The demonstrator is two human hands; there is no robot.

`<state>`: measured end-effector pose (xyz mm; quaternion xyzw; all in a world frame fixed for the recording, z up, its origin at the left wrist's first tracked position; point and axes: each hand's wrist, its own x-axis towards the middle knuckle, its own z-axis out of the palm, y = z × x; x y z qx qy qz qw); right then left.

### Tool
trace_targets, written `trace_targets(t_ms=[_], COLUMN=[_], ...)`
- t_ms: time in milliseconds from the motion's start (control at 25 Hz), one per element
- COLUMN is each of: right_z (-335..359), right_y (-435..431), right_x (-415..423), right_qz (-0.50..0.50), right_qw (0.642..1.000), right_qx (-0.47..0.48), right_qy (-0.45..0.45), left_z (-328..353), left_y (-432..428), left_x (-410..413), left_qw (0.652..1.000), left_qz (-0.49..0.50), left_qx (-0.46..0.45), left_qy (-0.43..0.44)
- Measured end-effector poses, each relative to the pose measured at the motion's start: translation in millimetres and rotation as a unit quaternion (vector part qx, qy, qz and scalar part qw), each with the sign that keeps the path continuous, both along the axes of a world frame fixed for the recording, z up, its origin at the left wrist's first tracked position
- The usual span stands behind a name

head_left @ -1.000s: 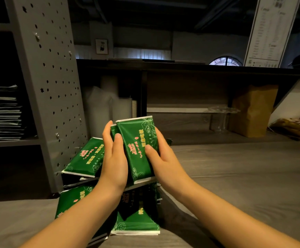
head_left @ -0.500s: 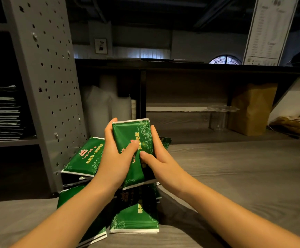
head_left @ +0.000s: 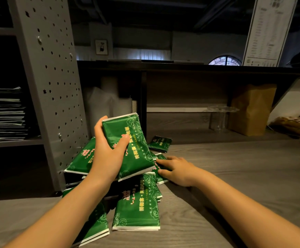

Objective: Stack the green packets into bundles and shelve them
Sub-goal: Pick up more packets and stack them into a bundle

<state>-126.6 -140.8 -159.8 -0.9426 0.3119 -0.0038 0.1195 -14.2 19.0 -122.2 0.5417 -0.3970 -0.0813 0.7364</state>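
- Far left, off the counter: grey perforated upright w/ a dark shelf stack behind it; we judge that's where finished bundles go, tho we can't confirm.
- Left edge of the counter: loose green packets lie fanned & overlapping against the foot of the upright, one more packet lies apart toward the back.
- Our left hand holds the growing bundle tilted above the pile, thumb pressed across its face, fingers curled round the back edge. Firm clamp.
- Our right hand is low on the pile, fingers spread flat over a packet under the bundle's lower corner; whether it's actually pinching that packet yet, we can't tell.
- Step in hand, as we read it: pick up the next packet & add it to the bundle.
- To do it well: lift one packet only, print side same way up, slide it flush on the bundle's face, re-clamp w/ the left thumb. Square the edges before adding more; the film looks slick, so a loose hold may let them fan out.
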Motion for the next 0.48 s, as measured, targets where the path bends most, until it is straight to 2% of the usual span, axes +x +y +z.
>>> trace_targets(t_ms=[480], right_z=[37.6], right_y=[-2.3], right_x=[-30.3], right_qz=[-0.073], right_qw=[0.995], right_qx=[0.071], right_qy=[-0.023], left_z=[-3.5], left_y=[-1.2], left_x=[-0.4], left_qw=[1.0], left_qz=[-0.014], left_qx=[-0.004], left_qy=[0.012])
